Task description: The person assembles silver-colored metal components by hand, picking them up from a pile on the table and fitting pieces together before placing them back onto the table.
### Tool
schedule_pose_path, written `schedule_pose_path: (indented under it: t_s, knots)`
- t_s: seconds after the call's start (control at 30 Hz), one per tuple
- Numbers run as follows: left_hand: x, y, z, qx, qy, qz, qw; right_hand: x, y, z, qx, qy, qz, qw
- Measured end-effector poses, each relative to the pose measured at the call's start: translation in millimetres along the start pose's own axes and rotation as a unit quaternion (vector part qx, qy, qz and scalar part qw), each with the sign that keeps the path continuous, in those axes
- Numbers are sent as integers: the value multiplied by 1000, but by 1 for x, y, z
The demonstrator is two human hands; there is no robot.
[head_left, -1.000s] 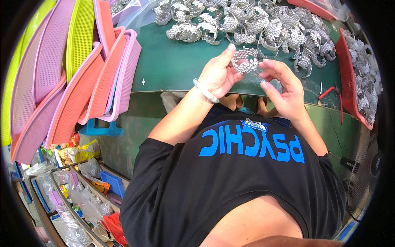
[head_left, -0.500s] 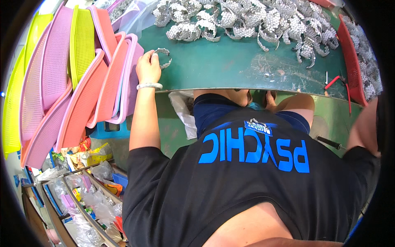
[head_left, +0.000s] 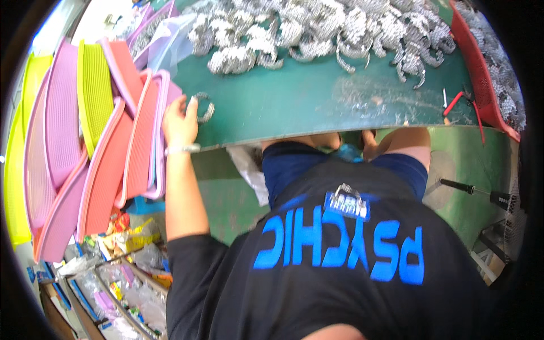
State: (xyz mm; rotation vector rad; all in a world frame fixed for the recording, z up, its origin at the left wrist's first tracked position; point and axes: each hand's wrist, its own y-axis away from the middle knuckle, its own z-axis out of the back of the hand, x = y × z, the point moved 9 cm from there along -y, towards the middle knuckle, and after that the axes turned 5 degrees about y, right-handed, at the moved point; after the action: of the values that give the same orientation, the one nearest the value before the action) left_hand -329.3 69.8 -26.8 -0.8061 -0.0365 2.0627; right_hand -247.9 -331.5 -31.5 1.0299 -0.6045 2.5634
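At the left end of the green table (head_left: 249, 107), my left hand (head_left: 181, 126) pinches a curved silver band (head_left: 208, 112) between thumb and fingers. The band is C-shaped, open at one side, with a bumpy, glittering surface. A pale bangle circles my left wrist. My right hand is out of the picture. Across the far side of the table lies a large heap of similar silver curved pieces (head_left: 294, 31).
Stacked plastic baskets (head_left: 147, 136) in pink, purple and lime stand just left of my hand. Red-handled pliers (head_left: 453, 105) lie at the table's right, beside a red basket (head_left: 479, 62) of silver pieces. Below left, drawers (head_left: 122, 283) hold plastic bags.
The view has shifted; my left hand appears lower and farther left, still with the silver band. My right upper arm, visible at the right edge before, has left the picture.
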Motion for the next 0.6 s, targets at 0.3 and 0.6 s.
schedule_pose_path:
  t_s: [0.3, 0.6]
  knots:
    - [-80, 32, 16, 3, 89, -45, 995, -1, 69, 110, -81, 70, -46, 993]
    - [-74, -17, -8, 33, -68, -124, 989, 67, 62, 212, -163, 213, 167, 949]
